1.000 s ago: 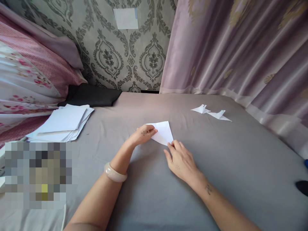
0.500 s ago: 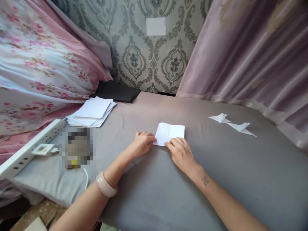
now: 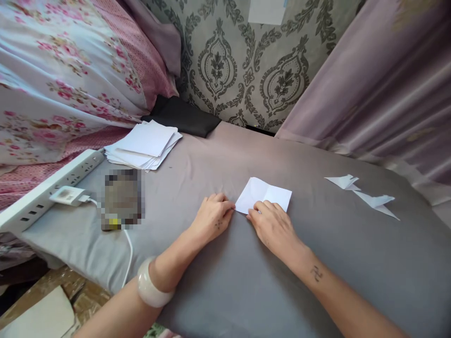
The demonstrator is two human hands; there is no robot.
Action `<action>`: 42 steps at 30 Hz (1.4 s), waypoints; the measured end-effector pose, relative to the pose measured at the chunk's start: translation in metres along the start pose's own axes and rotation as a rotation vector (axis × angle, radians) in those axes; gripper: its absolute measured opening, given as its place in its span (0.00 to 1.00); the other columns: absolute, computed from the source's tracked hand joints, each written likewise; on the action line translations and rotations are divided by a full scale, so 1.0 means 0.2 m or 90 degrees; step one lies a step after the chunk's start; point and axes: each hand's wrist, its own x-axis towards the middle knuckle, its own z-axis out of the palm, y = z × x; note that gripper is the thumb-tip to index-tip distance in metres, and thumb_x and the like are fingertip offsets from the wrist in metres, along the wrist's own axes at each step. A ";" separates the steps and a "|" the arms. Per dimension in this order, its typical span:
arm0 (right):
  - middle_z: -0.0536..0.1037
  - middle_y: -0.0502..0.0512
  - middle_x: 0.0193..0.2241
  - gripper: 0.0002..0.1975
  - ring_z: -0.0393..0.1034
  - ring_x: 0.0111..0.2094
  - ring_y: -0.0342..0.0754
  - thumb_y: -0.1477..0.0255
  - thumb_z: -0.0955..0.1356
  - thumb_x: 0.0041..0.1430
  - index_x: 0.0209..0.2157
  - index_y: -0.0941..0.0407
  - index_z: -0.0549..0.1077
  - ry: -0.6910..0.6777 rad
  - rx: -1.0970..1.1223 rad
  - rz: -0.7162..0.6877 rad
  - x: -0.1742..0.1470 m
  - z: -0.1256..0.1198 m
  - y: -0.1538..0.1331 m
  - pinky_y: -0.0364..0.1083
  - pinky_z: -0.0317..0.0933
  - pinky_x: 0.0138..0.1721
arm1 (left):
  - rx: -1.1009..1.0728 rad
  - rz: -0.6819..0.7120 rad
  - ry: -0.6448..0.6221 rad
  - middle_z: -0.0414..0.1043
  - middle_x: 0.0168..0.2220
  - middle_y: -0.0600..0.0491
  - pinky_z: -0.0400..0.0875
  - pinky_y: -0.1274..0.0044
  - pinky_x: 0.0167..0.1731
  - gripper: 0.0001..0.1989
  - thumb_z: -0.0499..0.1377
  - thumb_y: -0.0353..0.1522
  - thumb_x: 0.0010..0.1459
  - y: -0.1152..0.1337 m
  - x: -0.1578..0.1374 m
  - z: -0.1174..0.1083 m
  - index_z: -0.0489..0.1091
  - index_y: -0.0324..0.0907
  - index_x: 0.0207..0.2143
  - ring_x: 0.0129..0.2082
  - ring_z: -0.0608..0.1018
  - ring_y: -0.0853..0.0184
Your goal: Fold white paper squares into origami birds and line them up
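Note:
A small white sheet of paper (image 3: 259,190) with a crease down it lies on the grey cloth. My left hand (image 3: 214,217) has its fingers closed in a pinch at the sheet's left corner. On the near edge, my right hand (image 3: 273,223) presses with thumb and curled fingers, covering part of the right side. Its fingertips are partly hidden under the hand. Two folded white paper shapes, a farther one (image 3: 343,181) and a nearer one (image 3: 378,203), lie off to the right, touching or nearly so.
A stack of white paper (image 3: 144,143) lies at the back left, in front of a black folded item (image 3: 186,117). A white power strip (image 3: 84,164) with a plugged-in charger (image 3: 70,195) runs along the left, near a blurred-out object (image 3: 123,199). Curtains hang on both sides.
The head view has tilted down and turned, so the scene appears shifted and rotated. Both hands stay at the paper, with the left pinching its corner.

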 end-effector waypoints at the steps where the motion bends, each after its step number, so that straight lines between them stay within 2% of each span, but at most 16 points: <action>1: 0.75 0.54 0.31 0.12 0.66 0.36 0.49 0.72 0.62 0.66 0.31 0.57 0.75 -0.018 0.027 0.007 0.01 -0.01 0.01 0.48 0.52 0.39 | -0.004 -0.007 0.000 0.73 0.40 0.49 0.64 0.70 0.38 0.11 0.54 0.30 0.62 0.00 0.00 0.00 0.76 0.45 0.40 0.39 0.73 0.60; 5: 0.77 0.52 0.33 0.09 0.69 0.39 0.47 0.72 0.64 0.65 0.36 0.54 0.77 -0.098 0.167 0.051 0.07 -0.04 0.06 0.45 0.55 0.40 | -0.022 -0.033 0.003 0.73 0.39 0.50 0.63 0.70 0.38 0.09 0.56 0.32 0.61 0.01 0.00 -0.01 0.75 0.45 0.39 0.39 0.73 0.61; 8: 0.77 0.52 0.34 0.09 0.71 0.40 0.46 0.71 0.64 0.64 0.36 0.53 0.77 -0.154 0.233 0.079 0.12 -0.07 0.10 0.44 0.56 0.38 | -0.019 -0.040 -0.002 0.72 0.38 0.51 0.61 0.69 0.38 0.07 0.56 0.33 0.61 0.02 0.01 -0.01 0.75 0.46 0.38 0.40 0.73 0.61; 12: 0.79 0.52 0.34 0.11 0.71 0.37 0.46 0.70 0.63 0.63 0.34 0.53 0.78 -0.221 0.254 0.110 0.18 -0.10 0.12 0.43 0.55 0.34 | -0.030 -0.075 -0.007 0.72 0.38 0.51 0.61 0.69 0.39 0.06 0.57 0.33 0.60 0.04 0.01 -0.01 0.75 0.45 0.36 0.40 0.73 0.60; 17: 0.78 0.52 0.29 0.10 0.70 0.31 0.46 0.69 0.64 0.60 0.29 0.54 0.76 -0.284 0.236 0.150 0.26 -0.11 0.12 0.43 0.52 0.29 | -0.063 -0.127 -0.014 0.72 0.39 0.50 0.61 0.67 0.42 0.06 0.58 0.33 0.59 0.05 0.02 0.00 0.75 0.45 0.36 0.42 0.72 0.58; 22: 0.77 0.52 0.27 0.09 0.69 0.30 0.45 0.69 0.65 0.57 0.25 0.54 0.73 -0.313 0.223 0.145 0.31 -0.09 0.14 0.43 0.51 0.28 | -0.086 -0.157 -0.016 0.71 0.37 0.50 0.60 0.65 0.43 0.06 0.58 0.33 0.57 0.05 0.02 0.00 0.75 0.45 0.35 0.43 0.71 0.57; 29: 0.75 0.50 0.25 0.08 0.67 0.27 0.43 0.68 0.66 0.54 0.24 0.55 0.73 -0.367 0.225 0.137 0.36 -0.11 0.15 0.42 0.50 0.27 | -0.115 -0.179 -0.007 0.71 0.36 0.50 0.62 0.68 0.41 0.13 0.54 0.24 0.52 0.04 0.02 -0.02 0.74 0.42 0.36 0.40 0.72 0.61; 37: 0.69 0.48 0.20 0.10 0.60 0.22 0.41 0.69 0.66 0.51 0.19 0.55 0.68 -0.399 0.233 0.117 0.39 -0.10 0.18 0.42 0.49 0.26 | -0.097 -0.168 -0.026 0.72 0.36 0.50 0.60 0.66 0.42 0.10 0.54 0.28 0.57 0.05 0.03 -0.03 0.75 0.44 0.33 0.40 0.72 0.59; 42: 0.67 0.47 0.19 0.09 0.59 0.22 0.41 0.68 0.65 0.50 0.19 0.55 0.67 -0.403 0.237 0.117 0.40 -0.09 0.19 0.42 0.48 0.25 | -0.062 -0.132 -0.028 0.73 0.36 0.51 0.58 0.67 0.40 0.10 0.53 0.28 0.59 0.05 0.03 -0.02 0.75 0.45 0.34 0.39 0.73 0.61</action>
